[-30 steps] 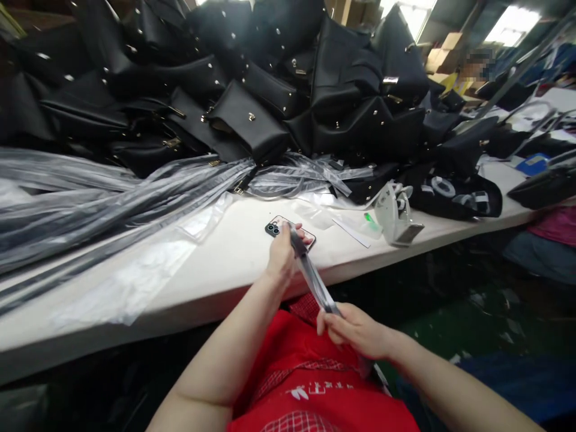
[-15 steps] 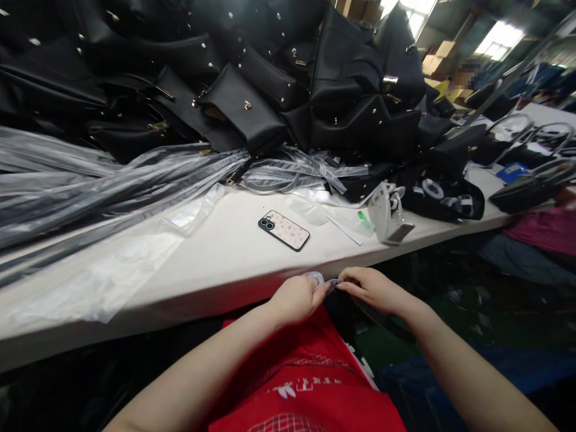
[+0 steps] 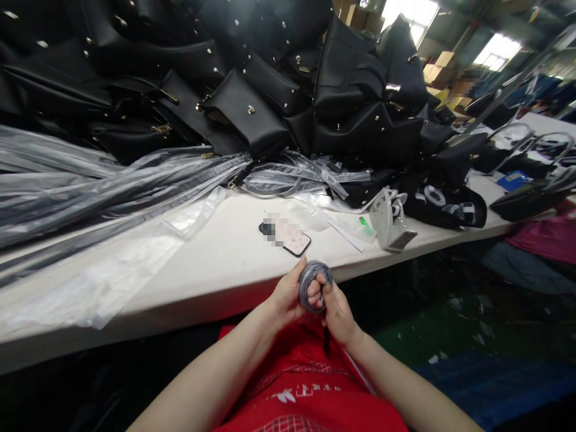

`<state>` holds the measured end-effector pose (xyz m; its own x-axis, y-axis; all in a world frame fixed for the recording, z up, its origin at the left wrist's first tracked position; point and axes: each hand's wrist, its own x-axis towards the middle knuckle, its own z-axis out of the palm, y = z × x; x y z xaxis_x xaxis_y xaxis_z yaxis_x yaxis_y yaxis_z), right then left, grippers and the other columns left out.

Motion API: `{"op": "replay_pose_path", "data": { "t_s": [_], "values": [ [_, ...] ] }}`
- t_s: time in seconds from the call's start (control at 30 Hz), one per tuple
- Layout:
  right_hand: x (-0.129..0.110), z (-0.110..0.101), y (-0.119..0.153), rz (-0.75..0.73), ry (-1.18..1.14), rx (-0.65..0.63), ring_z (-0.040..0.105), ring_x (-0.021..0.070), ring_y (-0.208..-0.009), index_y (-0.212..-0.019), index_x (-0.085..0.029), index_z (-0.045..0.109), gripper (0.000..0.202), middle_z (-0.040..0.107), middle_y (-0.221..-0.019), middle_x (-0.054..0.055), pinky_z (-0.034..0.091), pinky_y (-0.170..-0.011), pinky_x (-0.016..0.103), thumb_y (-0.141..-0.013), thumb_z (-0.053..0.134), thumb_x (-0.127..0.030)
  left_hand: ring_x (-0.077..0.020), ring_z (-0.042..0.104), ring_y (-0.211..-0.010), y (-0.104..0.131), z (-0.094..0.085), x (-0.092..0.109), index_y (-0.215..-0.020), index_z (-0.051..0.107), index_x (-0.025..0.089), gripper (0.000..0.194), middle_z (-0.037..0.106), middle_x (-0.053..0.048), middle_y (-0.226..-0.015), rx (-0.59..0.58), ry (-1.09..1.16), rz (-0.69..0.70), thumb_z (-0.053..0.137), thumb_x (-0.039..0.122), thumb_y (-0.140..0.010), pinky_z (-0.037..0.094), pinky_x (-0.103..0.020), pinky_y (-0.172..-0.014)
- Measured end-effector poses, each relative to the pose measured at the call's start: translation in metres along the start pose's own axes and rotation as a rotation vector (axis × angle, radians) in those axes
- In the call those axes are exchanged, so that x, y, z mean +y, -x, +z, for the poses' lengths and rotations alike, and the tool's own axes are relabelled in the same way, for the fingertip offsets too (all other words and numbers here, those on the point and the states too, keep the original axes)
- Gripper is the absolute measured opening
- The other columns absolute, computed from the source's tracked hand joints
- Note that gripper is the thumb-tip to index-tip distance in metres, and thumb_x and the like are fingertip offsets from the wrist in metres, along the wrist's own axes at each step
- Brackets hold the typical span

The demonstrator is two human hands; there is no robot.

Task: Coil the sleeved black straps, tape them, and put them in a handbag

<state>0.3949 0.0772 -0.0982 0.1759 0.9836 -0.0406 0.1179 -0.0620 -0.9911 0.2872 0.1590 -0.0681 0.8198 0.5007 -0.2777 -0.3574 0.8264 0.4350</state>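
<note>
A coiled grey strap [image 3: 308,281] in clear wrapping is held between my two hands, in front of the red apron and just off the table's edge. My left hand [image 3: 288,294] grips the coil's left side. My right hand [image 3: 338,315] closes on its right side, with some fingertips showing inside the ring. A dark end hangs below the coil. On the white table [image 3: 211,240], just beyond my hands, lies a phone [image 3: 297,242] in a pale case with a dark rim.
Black bags [image 3: 252,120] are piled along the back. Plastic-wrapped straps [image 3: 135,186] stretch across the left. A white dispenser-like object [image 3: 383,222] stands near the table edge, beside an open black bag [image 3: 470,210]. A person in pink [image 3: 544,240] is at the right.
My right hand has moved left, closer to my left hand. The strap between them now shows as a round coil facing up, held by both hands.
</note>
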Motion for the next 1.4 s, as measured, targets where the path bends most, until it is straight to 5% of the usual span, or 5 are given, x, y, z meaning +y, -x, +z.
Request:
{"op": "replay_pose_path", "data": {
  "t_s": [0.17,0.33,0.67,0.97,1.4],
  "values": [
    [-0.022,-0.031,-0.004,-0.069,0.321,-0.127,0.064,0.0219,-0.085,-0.107,-0.018,0.059,0.039,0.068,-0.095,0.009,0.049,-0.079,0.032,-0.095,0.044,-0.053,-0.0122,0.055,-0.054,0.006,-0.016,-0.001,-0.080,0.067,0.013,0.047,0.063,-0.001,-0.062,0.265,-0.476,0.273,0.058,0.059,-0.082,0.048,-0.025,-0.057],
    [-0.033,-0.056,-0.010,0.035,0.580,-0.535,0.064,0.0242,-0.083,-0.100,-0.017,0.067,0.035,0.070,-0.093,0.008,0.047,-0.078,0.034,-0.089,0.057,-0.049,-0.0199,0.066,-0.093,0.017,-0.024,0.000,-0.105,0.071,0.020,0.031,0.074,-0.004,-0.100,0.005,-1.134,0.346,0.060,0.042,-0.086,0.049,-0.030,-0.087],
    [-0.011,-0.033,-0.005,0.047,0.232,-0.191,0.060,0.0220,-0.094,-0.124,-0.015,0.056,0.046,0.066,-0.103,0.010,0.049,-0.078,0.033,-0.092,0.051,-0.049,-0.0180,0.063,-0.083,0.018,-0.025,-0.019,-0.100,0.065,0.015,0.040,0.069,-0.007,-0.091,0.541,-0.835,0.634,0.039,0.046,-0.096,0.050,-0.028,-0.078],
    [-0.027,-0.070,-0.026,0.259,0.387,-1.070,0.050,0.0094,-0.057,-0.079,-0.013,0.068,0.037,0.058,-0.065,-0.003,0.039,-0.055,0.019,-0.082,0.065,-0.051,-0.0221,0.062,-0.099,0.046,-0.011,-0.044,-0.118,0.059,0.021,0.030,0.067,-0.008,-0.110,0.080,-1.475,0.325,0.049,0.030,-0.092,0.048,-0.035,-0.089],
    [0.015,-0.128,-0.142,-0.202,1.159,0.301,0.058,0.0265,-0.097,-0.103,-0.016,0.069,0.024,0.065,-0.099,0.012,0.044,-0.089,0.039,-0.087,0.060,-0.033,-0.0177,0.065,-0.089,0.023,-0.045,-0.059,-0.097,0.070,0.025,0.031,0.071,-0.003,-0.093,0.139,-1.267,0.221,0.042,0.035,-0.095,0.049,-0.026,-0.082]
  ]
}}
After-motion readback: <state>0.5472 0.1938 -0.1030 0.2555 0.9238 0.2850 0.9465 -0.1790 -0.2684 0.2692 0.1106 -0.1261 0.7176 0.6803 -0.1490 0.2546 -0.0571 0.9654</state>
